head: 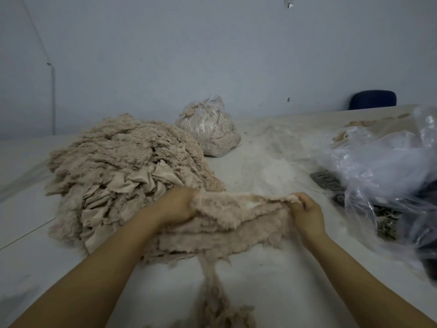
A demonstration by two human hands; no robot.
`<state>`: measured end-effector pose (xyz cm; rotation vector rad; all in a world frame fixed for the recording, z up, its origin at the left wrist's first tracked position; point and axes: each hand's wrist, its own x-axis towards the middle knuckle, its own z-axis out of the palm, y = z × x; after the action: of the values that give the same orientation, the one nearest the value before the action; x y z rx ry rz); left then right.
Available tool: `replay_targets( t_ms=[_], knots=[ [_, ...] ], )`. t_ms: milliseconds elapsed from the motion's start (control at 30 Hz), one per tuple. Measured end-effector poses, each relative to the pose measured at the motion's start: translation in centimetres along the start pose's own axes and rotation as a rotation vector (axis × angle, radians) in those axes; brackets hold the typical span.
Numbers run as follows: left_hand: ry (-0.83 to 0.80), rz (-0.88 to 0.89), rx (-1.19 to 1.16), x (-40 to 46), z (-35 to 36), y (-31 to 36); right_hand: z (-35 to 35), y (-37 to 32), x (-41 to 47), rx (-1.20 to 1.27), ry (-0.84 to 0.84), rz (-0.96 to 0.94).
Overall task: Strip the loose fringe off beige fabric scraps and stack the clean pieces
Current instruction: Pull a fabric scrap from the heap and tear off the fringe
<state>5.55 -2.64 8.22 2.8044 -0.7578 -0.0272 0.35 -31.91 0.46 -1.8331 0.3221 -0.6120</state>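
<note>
A long beige fleecy fabric scrap [238, 209] stretches between my two hands just above a small stack of similar strips [217, 240] on the table. My left hand [176, 205] grips the scrap's left end. My right hand [307, 213] pinches its right end with curled fingers. A strand of loose fringe [212, 278] hangs down from the strips to a fluffy clump [224, 313] at the table's near edge. A large heap of beige scraps [123, 171] lies to the left, touching my left hand's side.
A tied clear bag of beige fluff [209, 129] stands behind the heap. Crumpled clear plastic [383, 171] with dark grey scraps [328, 181] lies on the right. The white table [264, 162] is dusted with lint. A dark blue chair back [372, 99] shows at the far right.
</note>
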Motion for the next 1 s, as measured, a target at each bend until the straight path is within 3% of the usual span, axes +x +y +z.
replay_targets(
  t_ms=[67,100,133,167,267,300,333,367,433,500,567,633,700,800,867,1000],
  knots=[
    [0.311,0.041,-0.114,-0.3,-1.3,1.9,-0.3,-0.9,0.9,0.166,0.019,0.002],
    [0.361,0.073,-0.174,-0.8,-1.6,2.8,-0.7,-1.2,1.1,0.24,-0.016,0.009],
    [0.297,0.122,-0.184,-1.4,-1.5,3.6,-1.4,-1.3,1.1,0.258,-0.084,0.0],
    [0.124,0.181,-0.134,-2.3,-0.8,4.2,-2.1,-0.9,0.9,0.207,-0.186,-0.03],
    [-0.706,0.146,0.137,-5.3,1.9,4.7,-4.7,0.8,-0.6,-0.152,-0.589,-0.11],
    [-0.89,0.085,0.168,-5.8,2.4,4.2,-5.2,1.3,-1.2,-0.276,-0.683,-0.114],
    [-0.967,0.027,0.121,-6.1,2.5,3.8,-5.5,1.8,-1.6,-0.355,-0.717,-0.115],
    [-0.941,-0.011,0.012,-6.1,2.4,3.4,-5.7,2.0,-2.0,-0.364,-0.684,-0.108],
    [-0.65,-0.05,-0.214,-5.5,2.5,3.7,-5.1,1.6,-2.8,-0.312,-0.535,-0.096],
    [-0.278,-0.005,-0.191,-4.5,3.9,5.3,-3.4,0.9,-4.1,-0.343,-0.523,-0.159],
    [-0.118,0.02,-0.128,-4.5,7.0,7.1,-1.5,0.5,-5.4,-0.468,-0.635,-0.242],
    [-0.255,-0.048,-0.054,-5.5,10.6,7.7,-0.4,0.7,-6.0,-0.698,-0.734,-0.241],
    [-0.361,-0.054,0.077,-6.4,12.9,7.3,-0.3,0.8,-5.8,-0.747,-0.712,-0.097],
    [-0.177,-0.012,0.003,-5.8,13.4,6.4,-0.5,0.5,-5.6,-0.638,-0.622,0.121],
    [-0.053,0.046,-0.068,-4.4,13.2,6.2,-0.1,0.4,-6.0,-0.716,-0.622,0.104],
    [-0.217,0.185,-0.027,-3.2,15.1,6.8,1.3,0.8,-7.7,-0.79,-0.653,-0.053]
  ],
)
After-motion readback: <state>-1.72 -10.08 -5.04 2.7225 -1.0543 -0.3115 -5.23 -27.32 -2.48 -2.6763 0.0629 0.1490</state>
